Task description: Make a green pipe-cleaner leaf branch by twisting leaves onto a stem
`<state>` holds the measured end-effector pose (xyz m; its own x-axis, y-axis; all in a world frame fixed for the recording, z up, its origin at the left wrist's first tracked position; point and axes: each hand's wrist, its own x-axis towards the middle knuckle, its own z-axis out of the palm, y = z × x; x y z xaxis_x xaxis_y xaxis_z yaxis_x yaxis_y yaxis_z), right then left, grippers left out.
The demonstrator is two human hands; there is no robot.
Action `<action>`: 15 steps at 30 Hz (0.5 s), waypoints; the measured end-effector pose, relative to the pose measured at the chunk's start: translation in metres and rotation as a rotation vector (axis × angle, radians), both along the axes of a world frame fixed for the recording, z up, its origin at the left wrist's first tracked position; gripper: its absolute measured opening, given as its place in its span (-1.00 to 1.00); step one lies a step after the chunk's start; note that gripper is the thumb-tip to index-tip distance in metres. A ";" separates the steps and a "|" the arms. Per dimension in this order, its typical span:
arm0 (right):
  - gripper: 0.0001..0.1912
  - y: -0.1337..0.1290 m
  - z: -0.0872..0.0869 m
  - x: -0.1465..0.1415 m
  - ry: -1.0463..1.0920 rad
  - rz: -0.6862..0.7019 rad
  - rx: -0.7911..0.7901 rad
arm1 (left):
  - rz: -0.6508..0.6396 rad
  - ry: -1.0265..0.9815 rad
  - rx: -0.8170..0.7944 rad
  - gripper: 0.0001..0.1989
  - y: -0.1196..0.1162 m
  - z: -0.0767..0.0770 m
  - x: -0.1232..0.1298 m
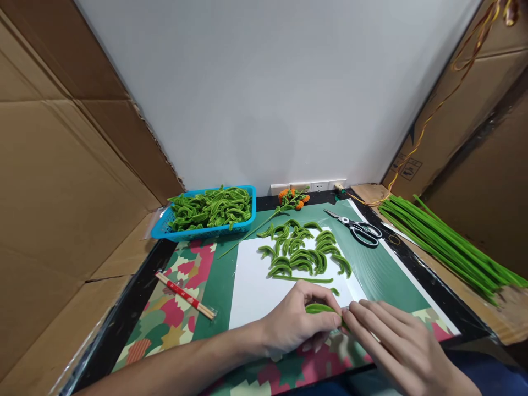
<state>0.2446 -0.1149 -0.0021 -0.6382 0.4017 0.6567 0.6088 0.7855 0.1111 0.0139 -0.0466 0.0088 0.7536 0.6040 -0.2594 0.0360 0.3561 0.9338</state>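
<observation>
My left hand (299,319) pinches a green fuzzy leaf piece (319,308) between thumb and forefinger, near the front edge of the table. Close against it, the fingers of my right hand (391,335) are pressed together at the right end of the same piece, where the fingertips partly hide it. Just beyond my hands, several curved green fuzzy pieces (302,256) lie in loose rows on a white sheet (251,286). One straight green stem (303,279) lies in front of them, with a small curved piece (335,291) near my fingers.
A blue basket (206,233) of green pieces stands at the back left. Orange flowers (300,204) on a stem lie behind the sheet, scissors (363,231) to its right. Wrapped chopsticks (185,296) lie left, long green stems (445,242) right. Cardboard walls flank both sides.
</observation>
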 end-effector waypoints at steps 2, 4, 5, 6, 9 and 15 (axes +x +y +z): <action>-0.49 0.001 -0.009 0.003 -0.026 -0.002 0.032 | -0.010 0.040 0.048 -0.62 0.002 0.002 -0.001; -0.48 0.003 -0.014 0.007 -0.049 0.011 0.039 | -0.022 0.076 0.106 -0.62 0.005 0.003 -0.003; -0.49 0.004 -0.014 0.009 -0.056 0.022 0.036 | -0.030 0.088 0.126 -0.61 0.006 0.003 -0.004; -0.50 0.004 -0.013 0.010 -0.057 0.034 0.034 | -0.044 0.090 0.138 -0.60 0.007 0.003 -0.004; -0.57 0.006 0.000 0.008 -0.061 0.067 0.011 | -0.071 0.055 0.189 -0.60 0.009 0.006 -0.006; -0.77 0.008 0.011 -0.010 -0.018 0.085 -0.021 | -0.098 -0.027 0.183 -0.63 0.009 0.014 -0.008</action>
